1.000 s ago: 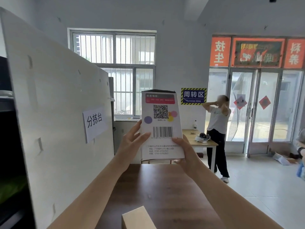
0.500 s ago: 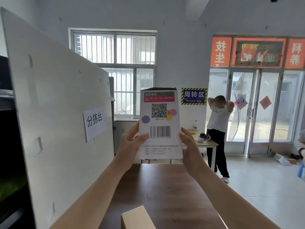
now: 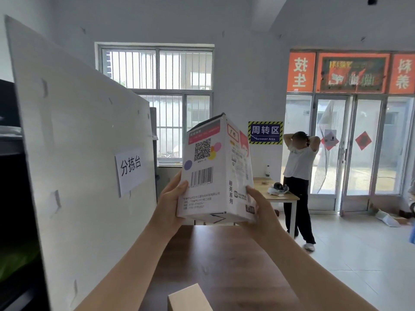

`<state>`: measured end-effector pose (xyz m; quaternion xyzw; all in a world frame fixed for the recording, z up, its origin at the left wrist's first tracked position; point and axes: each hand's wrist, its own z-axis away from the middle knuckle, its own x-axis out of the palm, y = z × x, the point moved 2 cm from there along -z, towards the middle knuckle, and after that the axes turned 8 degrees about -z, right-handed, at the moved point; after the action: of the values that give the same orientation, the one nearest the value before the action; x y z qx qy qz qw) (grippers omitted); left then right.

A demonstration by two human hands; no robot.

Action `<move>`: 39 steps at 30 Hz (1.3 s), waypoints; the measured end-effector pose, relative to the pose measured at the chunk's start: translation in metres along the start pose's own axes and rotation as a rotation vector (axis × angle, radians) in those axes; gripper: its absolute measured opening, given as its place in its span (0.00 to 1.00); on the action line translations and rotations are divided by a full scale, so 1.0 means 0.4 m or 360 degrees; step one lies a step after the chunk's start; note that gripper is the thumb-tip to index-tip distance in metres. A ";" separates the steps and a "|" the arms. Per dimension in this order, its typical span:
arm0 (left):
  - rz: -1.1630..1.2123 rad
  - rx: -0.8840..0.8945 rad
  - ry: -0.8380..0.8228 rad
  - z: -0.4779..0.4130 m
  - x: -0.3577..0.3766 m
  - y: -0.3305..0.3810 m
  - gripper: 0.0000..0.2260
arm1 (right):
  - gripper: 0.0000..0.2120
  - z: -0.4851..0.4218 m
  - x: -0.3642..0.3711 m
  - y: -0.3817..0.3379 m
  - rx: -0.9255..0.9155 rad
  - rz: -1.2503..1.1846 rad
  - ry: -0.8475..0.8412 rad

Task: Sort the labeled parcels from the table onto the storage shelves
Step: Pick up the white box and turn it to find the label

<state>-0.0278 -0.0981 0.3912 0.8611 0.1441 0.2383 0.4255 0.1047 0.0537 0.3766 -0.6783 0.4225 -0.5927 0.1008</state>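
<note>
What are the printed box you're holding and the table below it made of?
The printed box looks like thin white cardboard with a smooth printed finish: crisp folded edges, barcode. The table looks like dark wood or wood-grain laminate; streaky grain shows, not which.

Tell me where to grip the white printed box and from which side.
Grip the white printed box by its lower half, one hand from each side, as the left hand and right hand do. It is tall and flat-sided, so opposed holds likely steady it.
</note>
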 end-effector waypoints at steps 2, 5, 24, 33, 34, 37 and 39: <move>-0.0072 -0.0020 -0.0003 -0.001 -0.004 -0.005 0.20 | 0.11 0.002 -0.002 0.004 -0.0021 0.0015 -0.0001; -0.0299 0.0015 0.0083 -0.003 -0.010 -0.011 0.19 | 0.14 0.005 -0.007 0.004 -0.0108 0.0097 0.0007; -0.0825 0.0288 0.0140 0.030 0.071 0.008 0.27 | 0.16 0.039 0.049 -0.016 -0.0574 0.0594 0.0114; -0.0732 0.0246 0.0206 0.047 0.065 -0.017 0.20 | 0.23 0.030 0.033 -0.014 -0.0620 0.0709 0.0106; -0.0731 0.0255 0.0207 0.047 0.064 -0.015 0.20 | 0.23 0.030 0.034 -0.013 -0.0623 0.0707 0.0085; -0.0728 0.0306 0.0226 0.046 0.057 -0.007 0.22 | 0.20 0.026 0.034 -0.004 -0.0639 0.0738 0.0045; -0.0721 0.0331 0.0265 0.047 0.047 -0.002 0.21 | 0.18 0.016 0.032 0.007 -0.0653 0.0779 0.0056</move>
<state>-0.0019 -0.1017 0.3860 0.8235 0.3914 0.1909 0.3637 0.1084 0.0409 0.3824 -0.5524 0.6854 -0.4650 0.0941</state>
